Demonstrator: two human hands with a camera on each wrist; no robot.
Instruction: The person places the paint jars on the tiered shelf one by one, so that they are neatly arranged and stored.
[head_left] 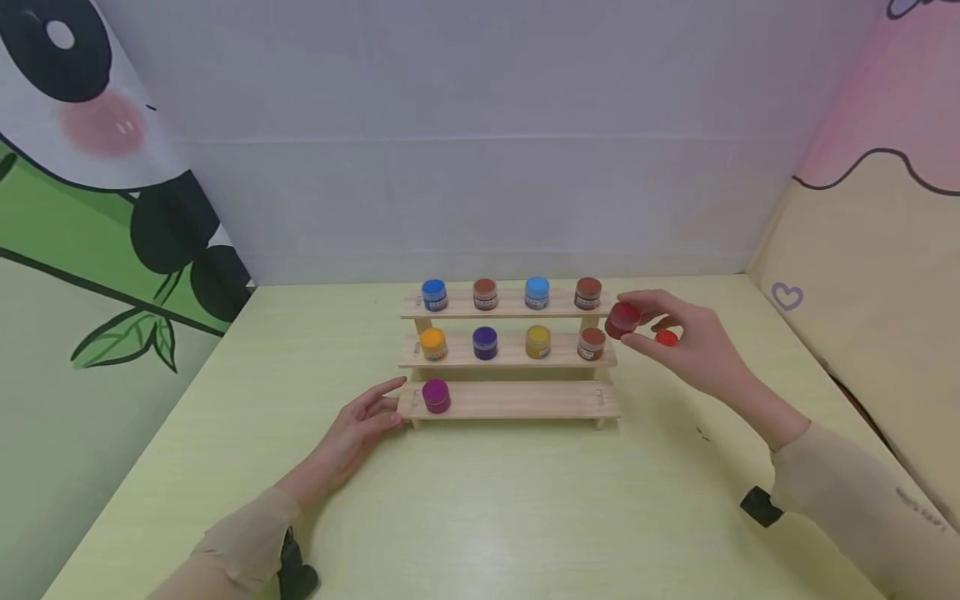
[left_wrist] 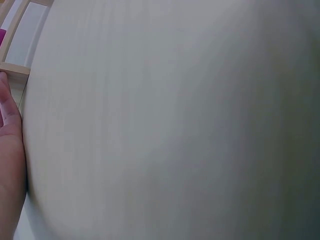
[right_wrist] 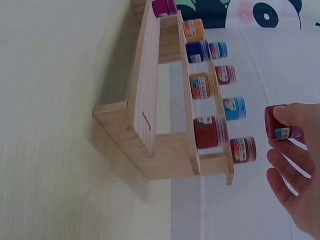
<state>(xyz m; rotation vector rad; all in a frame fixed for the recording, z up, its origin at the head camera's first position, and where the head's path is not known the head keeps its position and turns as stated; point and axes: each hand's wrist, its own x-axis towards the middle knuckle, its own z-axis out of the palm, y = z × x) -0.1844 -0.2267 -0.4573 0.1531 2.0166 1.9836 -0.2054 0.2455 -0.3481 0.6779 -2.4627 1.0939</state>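
Observation:
A three-step wooden rack (head_left: 517, 402) holds small paint jars. My right hand (head_left: 686, 337) pinches a dark red paint jar (head_left: 623, 319) between thumb and fingers, just off the rack's right end; the right wrist view shows this jar (right_wrist: 280, 122) held apart from the shelves. My left hand (head_left: 360, 429) rests against the left end of the bottom step with its fingers fairly straight, near a magenta jar (head_left: 436, 396). On the middle step are an orange jar (head_left: 432, 343), a purple jar (head_left: 484, 342), a yellow jar (head_left: 537, 342) and a reddish-brown jar (head_left: 591, 343).
The top step carries a blue jar (head_left: 434, 295), a brown jar (head_left: 485, 294), a light blue jar (head_left: 536, 292) and another brown jar (head_left: 588, 293). A small red object (head_left: 666, 337) shows by the right palm, its kind unclear. The pale wall (head_left: 495, 200) stands behind the table (head_left: 480, 508).

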